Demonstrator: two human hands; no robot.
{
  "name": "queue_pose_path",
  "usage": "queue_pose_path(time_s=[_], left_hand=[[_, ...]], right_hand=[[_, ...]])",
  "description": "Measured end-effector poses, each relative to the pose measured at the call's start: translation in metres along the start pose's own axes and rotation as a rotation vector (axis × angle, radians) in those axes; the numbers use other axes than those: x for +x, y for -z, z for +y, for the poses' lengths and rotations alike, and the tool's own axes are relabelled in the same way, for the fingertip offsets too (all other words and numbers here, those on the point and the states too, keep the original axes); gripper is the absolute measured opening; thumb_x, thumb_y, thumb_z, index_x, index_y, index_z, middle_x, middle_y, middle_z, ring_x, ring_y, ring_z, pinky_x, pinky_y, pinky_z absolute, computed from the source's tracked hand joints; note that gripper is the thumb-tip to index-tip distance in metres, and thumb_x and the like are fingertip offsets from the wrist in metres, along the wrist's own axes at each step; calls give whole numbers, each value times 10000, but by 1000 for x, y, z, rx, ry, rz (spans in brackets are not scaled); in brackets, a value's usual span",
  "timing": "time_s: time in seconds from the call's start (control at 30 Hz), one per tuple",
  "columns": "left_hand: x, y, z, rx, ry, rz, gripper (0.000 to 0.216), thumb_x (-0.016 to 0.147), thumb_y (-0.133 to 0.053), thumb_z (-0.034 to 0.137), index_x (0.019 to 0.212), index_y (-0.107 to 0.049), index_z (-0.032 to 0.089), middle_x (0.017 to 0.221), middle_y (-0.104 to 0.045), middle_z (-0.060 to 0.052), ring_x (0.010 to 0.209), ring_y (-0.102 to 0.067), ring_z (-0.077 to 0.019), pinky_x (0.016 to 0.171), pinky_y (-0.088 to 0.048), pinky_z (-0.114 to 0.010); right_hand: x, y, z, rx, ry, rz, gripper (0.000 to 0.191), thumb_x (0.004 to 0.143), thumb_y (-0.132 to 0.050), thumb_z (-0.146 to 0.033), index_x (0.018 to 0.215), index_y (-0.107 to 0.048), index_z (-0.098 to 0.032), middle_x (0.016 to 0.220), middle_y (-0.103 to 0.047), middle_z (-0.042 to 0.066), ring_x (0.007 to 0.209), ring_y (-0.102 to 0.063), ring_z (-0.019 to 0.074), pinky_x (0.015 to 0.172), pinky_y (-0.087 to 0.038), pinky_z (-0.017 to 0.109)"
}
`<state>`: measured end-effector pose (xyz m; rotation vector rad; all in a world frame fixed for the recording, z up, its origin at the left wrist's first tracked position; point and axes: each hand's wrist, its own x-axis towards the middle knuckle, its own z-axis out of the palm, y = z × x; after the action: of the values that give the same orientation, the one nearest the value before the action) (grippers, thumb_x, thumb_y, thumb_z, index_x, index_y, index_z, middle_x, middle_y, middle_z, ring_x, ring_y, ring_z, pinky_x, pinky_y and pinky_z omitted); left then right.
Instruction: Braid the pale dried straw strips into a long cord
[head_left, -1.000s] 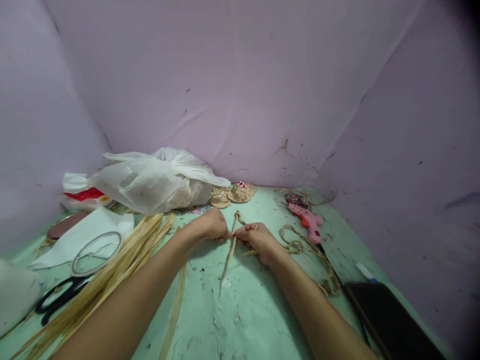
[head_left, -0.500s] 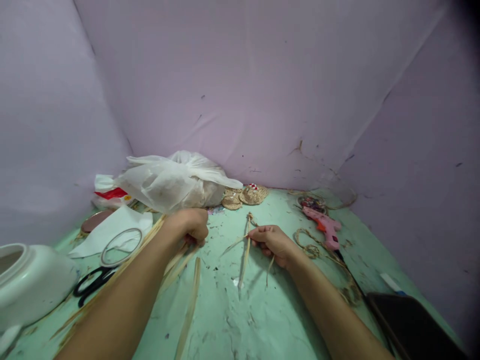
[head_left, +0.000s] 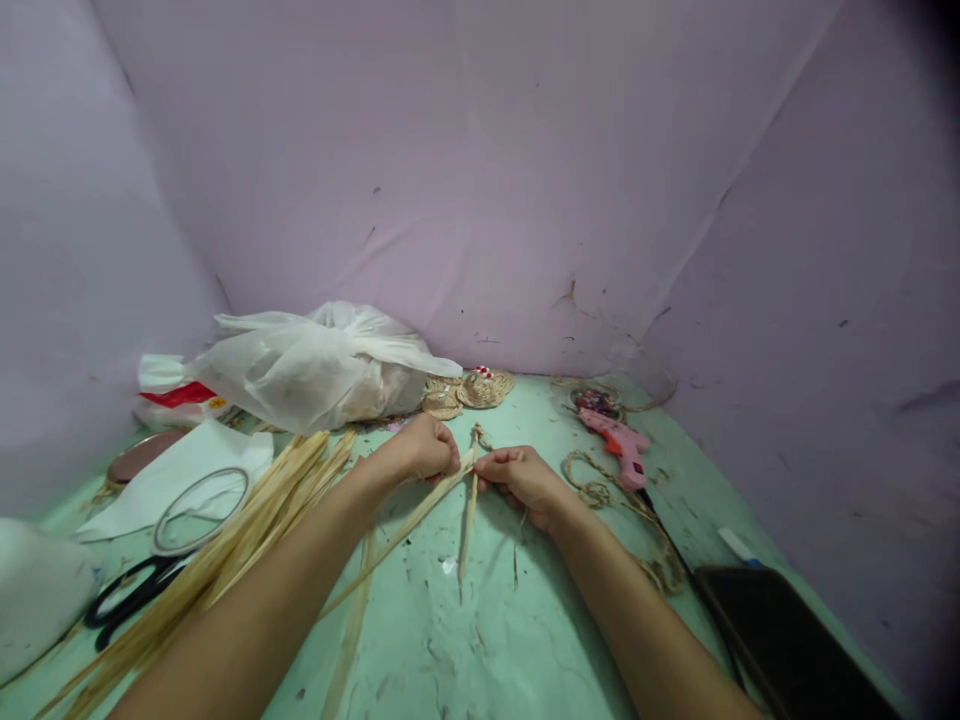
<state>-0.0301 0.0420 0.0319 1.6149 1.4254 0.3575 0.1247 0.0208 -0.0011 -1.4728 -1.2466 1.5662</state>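
Note:
My left hand [head_left: 427, 450] pinches one end of a long pale dried-fibre strip [head_left: 397, 535], which trails down past my forearm. Close beside it, my right hand [head_left: 523, 482] is closed on the working end of a braided fibre cord [head_left: 478, 436]; a loose strand [head_left: 469, 530] hangs from the grip toward me. The two sets of fingertips nearly meet, and whether the strip touches the cord is hard to see. Left of my left forearm lies a bundle of dried-fibre strips [head_left: 255, 520]. Another single strip [head_left: 351, 640] rests on the table below.
A white plastic bag [head_left: 322, 365] and small woven hats [head_left: 486, 388] stand at the back. Scissors [head_left: 135, 590], a ring [head_left: 201, 510] and a white pot [head_left: 41, 595] are on the left. Right are a pink glue gun [head_left: 619, 448], coiled cord [head_left: 592, 492] and a dark flat device [head_left: 787, 640].
My left hand has come right from the fibre bundle, bringing a strip up to my right hand. My right hand keeps its grip on the cord. The view has turned slightly right.

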Motion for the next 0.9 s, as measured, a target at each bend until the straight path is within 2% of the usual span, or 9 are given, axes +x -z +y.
queue_pose_path(time_s=[0.13,0.33,0.53,0.77,0.9], left_hand=[[6,0,-8,-63,53,-54,108,519,-557,192,604,-582,131,343,-427,42,318,-356,-72,333,-231,-179],[1,-1,0,-79,157,-134,184,568,-556,277,585,-620,105,343,-450,23,283,-296,-46,319,-195,-182],[7,-6,-7,-115,96,-89,164,515,-571,248,581,-617,105,442,-535,-7,319,-339,-55,320,-201,-188],[11,-2,-15,-109,62,-183,150,526,-577,268,565,-587,124,407,-477,27,333,-297,-51,335,-183,-193],[9,-2,-12,-99,89,-134,136,518,-589,257,490,-518,144,355,-364,58,339,-271,-52,341,-166,-194]], right_hand=[[0,0,0,17,19,-6,124,610,-590,-233,566,-592,-116,413,-488,-46,301,-212,18,332,-100,207],[-4,-3,-5,17,12,18,139,614,-575,-214,515,-570,-116,371,-453,-53,301,-208,19,345,-98,209],[-7,-5,-8,31,11,50,110,601,-568,-173,514,-588,-109,420,-510,-36,322,-242,18,365,-150,202],[-6,-5,-6,7,29,57,159,607,-577,-213,483,-596,-117,344,-432,-49,325,-212,28,379,-167,207],[-4,-5,-4,9,20,59,150,600,-582,-233,507,-605,-119,356,-445,-46,322,-194,29,364,-125,215]])
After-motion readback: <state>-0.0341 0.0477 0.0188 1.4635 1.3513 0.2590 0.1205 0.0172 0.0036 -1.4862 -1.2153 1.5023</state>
